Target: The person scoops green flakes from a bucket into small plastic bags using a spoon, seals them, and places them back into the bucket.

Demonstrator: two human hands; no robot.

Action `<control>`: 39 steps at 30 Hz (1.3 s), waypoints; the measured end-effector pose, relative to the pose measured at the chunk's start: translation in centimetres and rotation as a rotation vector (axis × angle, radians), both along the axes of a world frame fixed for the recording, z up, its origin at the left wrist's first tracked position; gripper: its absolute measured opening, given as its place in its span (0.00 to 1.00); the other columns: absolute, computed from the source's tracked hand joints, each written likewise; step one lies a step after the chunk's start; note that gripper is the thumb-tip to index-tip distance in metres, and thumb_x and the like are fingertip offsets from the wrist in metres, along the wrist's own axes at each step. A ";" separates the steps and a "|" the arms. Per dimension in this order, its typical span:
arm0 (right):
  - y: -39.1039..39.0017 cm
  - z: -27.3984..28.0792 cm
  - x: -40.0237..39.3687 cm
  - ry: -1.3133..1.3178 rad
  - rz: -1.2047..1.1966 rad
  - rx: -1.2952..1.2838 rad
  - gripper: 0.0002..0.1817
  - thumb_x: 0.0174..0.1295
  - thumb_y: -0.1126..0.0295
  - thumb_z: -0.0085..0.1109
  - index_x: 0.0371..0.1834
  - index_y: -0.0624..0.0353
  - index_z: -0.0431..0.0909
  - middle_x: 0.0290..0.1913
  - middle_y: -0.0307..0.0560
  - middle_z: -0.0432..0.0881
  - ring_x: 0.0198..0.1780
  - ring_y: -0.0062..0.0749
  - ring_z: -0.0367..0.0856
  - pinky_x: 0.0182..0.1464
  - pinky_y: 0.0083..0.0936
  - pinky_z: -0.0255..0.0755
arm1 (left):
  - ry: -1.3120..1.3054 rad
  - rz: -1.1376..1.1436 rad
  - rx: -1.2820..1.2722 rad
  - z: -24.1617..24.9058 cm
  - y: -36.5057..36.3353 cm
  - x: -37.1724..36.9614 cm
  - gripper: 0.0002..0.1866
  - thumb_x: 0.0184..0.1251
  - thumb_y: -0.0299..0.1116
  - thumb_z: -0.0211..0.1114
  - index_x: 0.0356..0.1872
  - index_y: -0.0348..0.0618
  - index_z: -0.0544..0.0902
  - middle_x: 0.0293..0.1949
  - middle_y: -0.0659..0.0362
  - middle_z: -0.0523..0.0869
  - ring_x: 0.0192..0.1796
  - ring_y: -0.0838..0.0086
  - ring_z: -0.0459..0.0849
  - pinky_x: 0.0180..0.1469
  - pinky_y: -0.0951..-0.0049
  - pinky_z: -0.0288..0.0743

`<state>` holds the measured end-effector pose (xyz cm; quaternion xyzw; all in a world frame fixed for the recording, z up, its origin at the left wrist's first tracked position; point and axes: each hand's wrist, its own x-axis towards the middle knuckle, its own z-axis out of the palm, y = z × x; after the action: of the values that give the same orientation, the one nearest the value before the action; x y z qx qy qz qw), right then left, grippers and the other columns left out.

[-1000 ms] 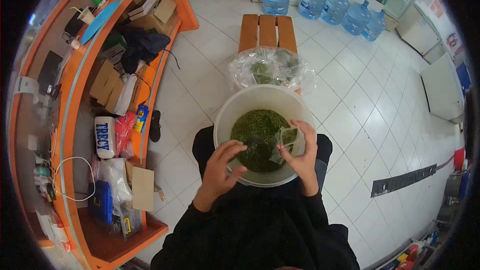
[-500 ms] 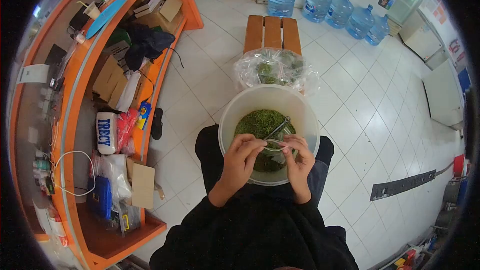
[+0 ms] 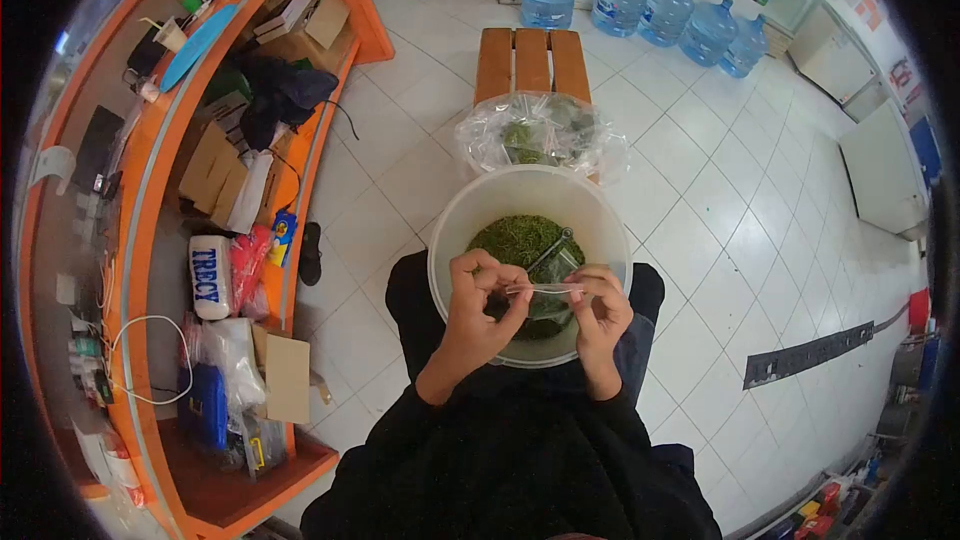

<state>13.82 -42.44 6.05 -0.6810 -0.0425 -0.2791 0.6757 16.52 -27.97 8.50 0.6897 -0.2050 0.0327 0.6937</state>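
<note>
Between my two hands is a small clear plastic bag [image 3: 551,306], its top edge stretched sideways. My left hand [image 3: 468,312] pinches one end of that edge between thumb and fingers. At the other end, my right hand [image 3: 603,317] grips with fingers and thumb closed. Below them stands a white bucket [image 3: 440,240] with chopped green plant matter [image 3: 508,233] in it. A thin tool handle [image 3: 551,249] with a round end slants up from the green matter; its lower part is hidden behind the bag and my hands.
Beyond the bucket, a large clear bag [image 3: 601,140] with green matter rests on a slatted wooden bench [image 3: 533,58]. An orange shelf unit [image 3: 345,70] full of goods lines the left. Several blue water bottles [image 3: 620,2] stand by the far wall.
The bag's top edge is now pulled straighter and flatter between my hands, and my left fingers have shifted along it. The view has moved slightly.
</note>
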 end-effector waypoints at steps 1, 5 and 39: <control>-0.1 -0.2 0.1 -0.039 -0.038 -0.073 0.03 0.47 0.78 0.56 0.26 0.63 0.74 0.32 0.47 0.76 0.37 0.34 0.73 0.43 0.26 0.63 | -0.030 -0.006 0.021 -0.1 -0.1 0.1 0.23 0.53 0.16 0.57 0.44 0.39 0.54 0.31 0.57 0.76 0.34 0.78 0.77 0.37 0.81 0.71; -0.6 0.2 0.4 -0.044 -0.070 -0.240 0.05 0.43 0.77 0.58 0.26 0.61 0.75 0.31 0.45 0.78 0.36 0.37 0.73 0.45 0.28 0.61 | -0.094 -0.053 0.144 0.4 -0.5 0.6 0.22 0.51 0.15 0.57 0.43 0.38 0.55 0.32 0.57 0.75 0.35 0.77 0.77 0.38 0.78 0.72; -5.4 -5.3 0.8 0.179 -0.367 -0.352 0.12 0.44 0.80 0.54 0.35 0.59 0.74 0.40 0.46 0.74 0.49 0.40 0.67 0.54 0.31 0.58 | 0.076 -0.784 1.571 -14.2 -12.3 5.8 0.16 0.46 0.35 0.62 0.38 0.41 0.80 0.40 0.52 0.81 0.41 0.59 0.80 0.38 0.63 0.73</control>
<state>14.63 -47.86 0.79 -0.8061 0.0936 -0.3239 0.4863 22.31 -40.31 -5.66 0.8483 -0.3669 -0.3815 -0.0139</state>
